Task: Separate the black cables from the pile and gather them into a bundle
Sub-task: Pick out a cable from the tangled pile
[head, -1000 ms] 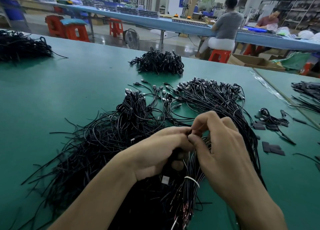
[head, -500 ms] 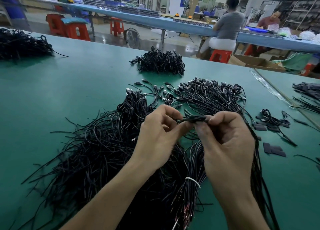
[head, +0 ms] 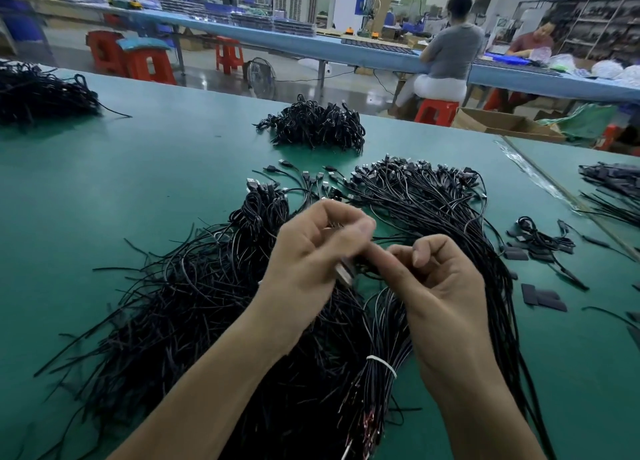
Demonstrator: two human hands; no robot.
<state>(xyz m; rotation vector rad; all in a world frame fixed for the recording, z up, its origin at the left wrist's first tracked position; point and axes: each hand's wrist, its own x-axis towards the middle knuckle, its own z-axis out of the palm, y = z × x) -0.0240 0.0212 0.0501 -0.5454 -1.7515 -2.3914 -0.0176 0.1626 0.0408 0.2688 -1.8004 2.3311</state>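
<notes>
Left hand (head: 311,255) has lifted over thin, tangled black cables (head: 180,304).

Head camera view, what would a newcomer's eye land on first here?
The sprawling pile of black cables covers the near part of the green table, and above it the left hand and right hand pinch one cable end between them. Just below the hands lies a bundle bound by a white tie. A smaller black heap sits farther back.
</notes>
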